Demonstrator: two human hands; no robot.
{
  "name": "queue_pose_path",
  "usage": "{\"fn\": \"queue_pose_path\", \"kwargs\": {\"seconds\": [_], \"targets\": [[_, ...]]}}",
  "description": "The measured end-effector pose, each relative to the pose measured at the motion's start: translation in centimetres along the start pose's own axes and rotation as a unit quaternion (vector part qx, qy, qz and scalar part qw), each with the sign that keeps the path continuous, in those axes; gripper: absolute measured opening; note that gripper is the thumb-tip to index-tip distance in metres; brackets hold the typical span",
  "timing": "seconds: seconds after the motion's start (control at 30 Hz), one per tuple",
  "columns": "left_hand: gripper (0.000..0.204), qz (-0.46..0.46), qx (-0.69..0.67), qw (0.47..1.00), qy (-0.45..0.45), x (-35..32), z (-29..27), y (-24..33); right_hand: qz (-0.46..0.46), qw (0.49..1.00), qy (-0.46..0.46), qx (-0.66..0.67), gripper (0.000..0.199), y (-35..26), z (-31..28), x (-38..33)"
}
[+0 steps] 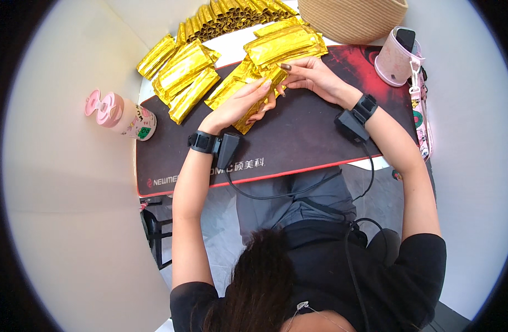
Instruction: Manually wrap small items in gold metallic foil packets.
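Two hands are brought together over the dark mat (320, 135) on the bench (229, 48), with one gold packet (259, 105) between them. Its long axis is run from about 1 to 7 o'clock, 12 being taken as straight away from the body. The packet is gripped along its middle by the left hand (236, 106), thumb on top and fingers curled round the 4 o'clock side. The fingertips of the right hand (316, 78) are placed at its 1 o'clock end; whether that end is pinched or only touched cannot be told.

From the held packet, a stack of flat gold packets (286, 47) is found just beyond, at about 1 o'clock, its upper pieces laid nearly along the 9-to-3 line, thus well turned from the held one. The right hand is the nearer to it, the stack's near edge being overlapped in view by its knuckles. More gold is partly covered beneath the left hand.

A second pile of gold packets (185, 72) is set at 10 o'clock from the left hand, the nearer one, with its closest packet angled between 1 and 7 o'clock. Many gold tubes (226, 19) are bunched at 11 o'clock, farther off. A pink-lidded bottle (138, 120) is stood at 9 o'clock, a woven basket (353, 19) between 1 and 2, and a pink cup (392, 63) between 2 and 3.
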State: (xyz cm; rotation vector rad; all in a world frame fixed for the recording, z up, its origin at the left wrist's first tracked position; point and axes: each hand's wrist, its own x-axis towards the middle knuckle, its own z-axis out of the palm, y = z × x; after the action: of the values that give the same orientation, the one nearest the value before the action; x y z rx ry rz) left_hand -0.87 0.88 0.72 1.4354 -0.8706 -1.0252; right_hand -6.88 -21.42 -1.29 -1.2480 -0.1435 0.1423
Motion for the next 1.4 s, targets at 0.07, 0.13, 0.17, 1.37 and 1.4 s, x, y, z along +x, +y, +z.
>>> {"fn": "queue_pose_path", "kwargs": {"seconds": [0.07, 0.13, 0.17, 1.37, 1.4], "targets": [[0.038, -0.005, 0.000, 1.000, -0.023, 0.0, -0.1, 0.1, 0.003, 1.000, -0.013, -0.019, 0.031, -0.3, -0.3, 0.0], [0.041, -0.008, -0.039, 0.999, -0.034, -0.3, -0.3, 0.3, 0.006, 0.999, -0.026, -0.045, 0.033, -1.0, -0.2, 0.0], [0.041, -0.012, -0.039, 0.999, -0.034, -0.3, -0.4, 0.1, 0.017, 0.997, -0.027, -0.070, 0.033, -1.2, -0.2, 0.1], [0.044, -0.087, -0.023, 0.987, -0.133, -0.8, -0.7, 0.7, -0.022, 0.858, -0.030, -0.512, 0.016, -5.4, 2.4, -0.7], [0.044, -0.088, -0.030, 0.986, -0.136, -0.8, -0.8, 0.6, -0.020, 0.855, -0.024, -0.517, 0.016, -5.3, 2.4, -0.6]]}}
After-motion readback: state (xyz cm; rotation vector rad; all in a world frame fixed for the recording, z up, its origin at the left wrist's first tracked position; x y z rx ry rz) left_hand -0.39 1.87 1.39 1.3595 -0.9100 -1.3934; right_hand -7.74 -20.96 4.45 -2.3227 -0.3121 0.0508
